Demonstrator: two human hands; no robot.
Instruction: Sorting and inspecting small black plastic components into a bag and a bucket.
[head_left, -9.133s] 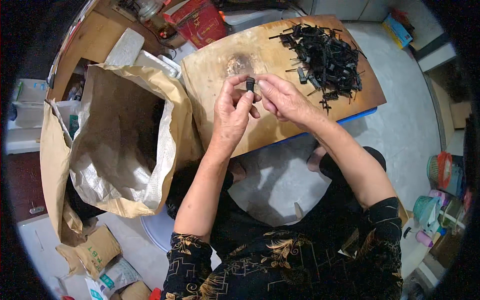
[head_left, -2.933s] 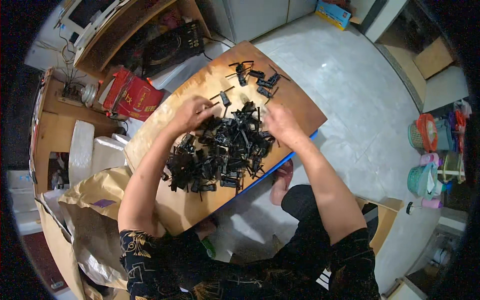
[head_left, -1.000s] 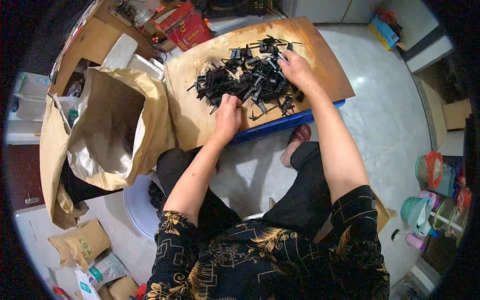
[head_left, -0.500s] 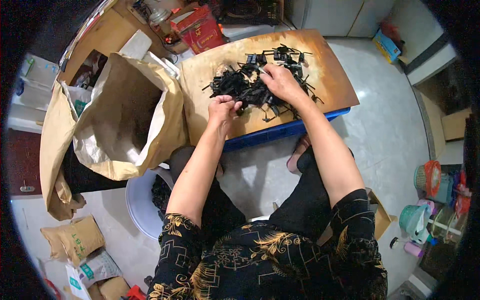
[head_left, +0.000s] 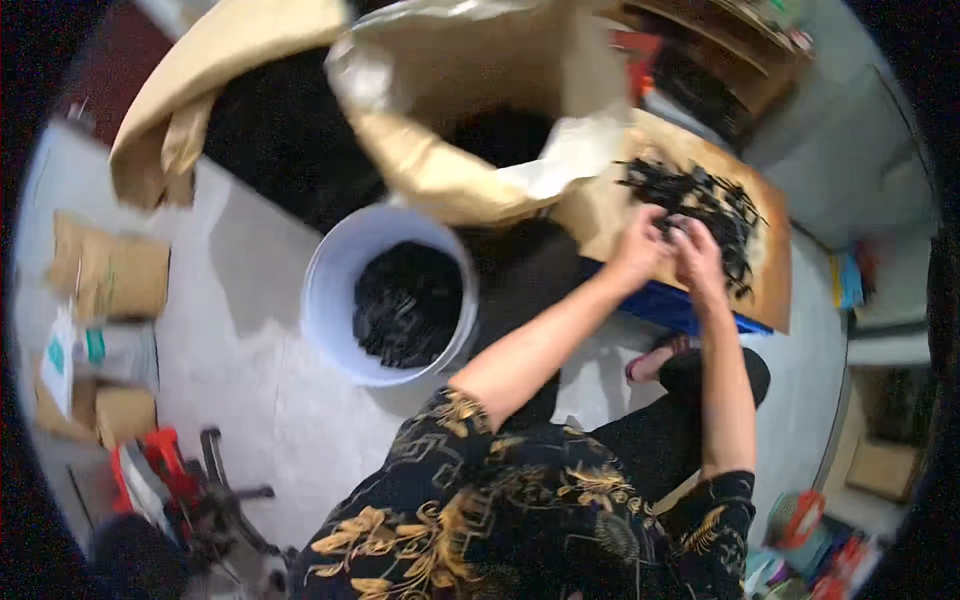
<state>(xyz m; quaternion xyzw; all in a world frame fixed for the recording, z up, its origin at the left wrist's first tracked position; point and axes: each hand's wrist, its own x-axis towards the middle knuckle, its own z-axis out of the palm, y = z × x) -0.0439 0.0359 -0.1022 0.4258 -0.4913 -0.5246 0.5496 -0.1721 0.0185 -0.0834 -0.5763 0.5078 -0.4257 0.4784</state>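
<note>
My left hand (head_left: pixel 643 248) and my right hand (head_left: pixel 697 258) are close together over the near edge of a wooden board (head_left: pixel 765 285). Both have bent, closed fingers, and motion blur hides what lies between them. Just beyond the fingertips spreads a heap of small black plastic parts (head_left: pixel 715 205), thin and branching at its edges. To the left, a white bucket (head_left: pixel 318 300) holds many small black pieces (head_left: pixel 405 305).
A large open paper sack (head_left: pixel 440 165) with a pale lining stands left of the board. A blue crate (head_left: pixel 655 305) supports the board. Packed brown bags (head_left: pixel 115 265) and a red-and-black wheeled object (head_left: pixel 200 490) are on the floor at left.
The view has swung left, bringing the bucket fully into sight. My right hand has come from the heap's far side to beside my left hand at the near edge.
</note>
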